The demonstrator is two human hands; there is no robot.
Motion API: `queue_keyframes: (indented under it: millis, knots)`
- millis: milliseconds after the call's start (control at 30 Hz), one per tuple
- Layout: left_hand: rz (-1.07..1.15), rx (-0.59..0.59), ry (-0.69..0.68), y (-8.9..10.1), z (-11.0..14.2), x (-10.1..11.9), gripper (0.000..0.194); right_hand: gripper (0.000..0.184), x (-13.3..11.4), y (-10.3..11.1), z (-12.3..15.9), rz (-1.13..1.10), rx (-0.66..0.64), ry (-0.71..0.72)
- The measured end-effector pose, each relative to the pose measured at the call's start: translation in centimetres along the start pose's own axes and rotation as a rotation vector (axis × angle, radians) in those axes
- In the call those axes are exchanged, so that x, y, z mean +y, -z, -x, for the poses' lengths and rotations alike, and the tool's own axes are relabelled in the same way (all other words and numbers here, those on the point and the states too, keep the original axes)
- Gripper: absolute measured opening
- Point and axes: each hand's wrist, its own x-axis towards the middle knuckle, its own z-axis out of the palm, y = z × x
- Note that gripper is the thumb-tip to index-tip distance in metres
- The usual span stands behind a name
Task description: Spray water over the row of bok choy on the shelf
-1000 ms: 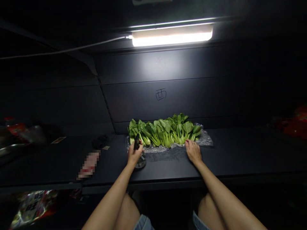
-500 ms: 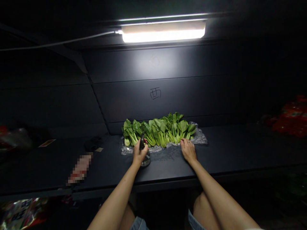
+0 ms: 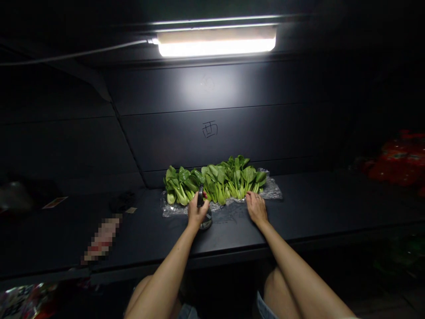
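Observation:
My left hand (image 3: 198,212) is wrapped round the neck of a spray bottle (image 3: 207,220) with a black trigger head and a clear body. It stands upright in front of the greens. Several heads of bok choy (image 3: 219,184) lie side by side in a row, leaves toward the back panel and pale stems toward me. Under them is a crinkled clear plastic sheet (image 3: 274,190). My right hand (image 3: 256,207) rests palm down at the sheet's front edge, fingers lightly bent beside the stem ends at the right. Its fingertips are partly hidden.
A lit tube lamp (image 3: 217,44) with a white cable (image 3: 99,49) hangs above the dark shelf (image 3: 229,237). Red packages (image 3: 398,161) sit at far right. At left lie a blurred-out strip (image 3: 102,239) and small cards (image 3: 56,202). Shiny packages (image 3: 23,301) show lower left.
The view has shifted slightly to the right. My left hand and the spray bottle have moved a little rightward along the row of bok choy. My right hand stays by the stems.

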Motion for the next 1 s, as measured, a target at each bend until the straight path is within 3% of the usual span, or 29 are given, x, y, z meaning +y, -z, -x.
queue_keyframes:
  millis: [267, 467, 600, 1000]
  knots:
    - [0.060, -0.021, 0.039, 0.2, -0.1, 0.6, 0.032, 0.048, 0.4, -0.2, 0.0, -0.057, 0.035, -0.025]
    - [0.068, -0.153, 0.038, 0.5, -0.5, 0.7, 0.033, 0.052, 1.3, -0.2, -0.5, -0.161, 0.099, -0.125]
    - [0.086, -0.164, 0.039, 0.5, -0.6, 0.6, 0.038, 0.051, 2.0, 0.3, -0.8, -0.188, 0.124, -0.135]
    - [0.077, -0.174, 0.048, -1.9, -0.1, 1.5, 0.022, 0.047, 4.6, 2.2, -0.6, -0.022, 0.129, -0.104]
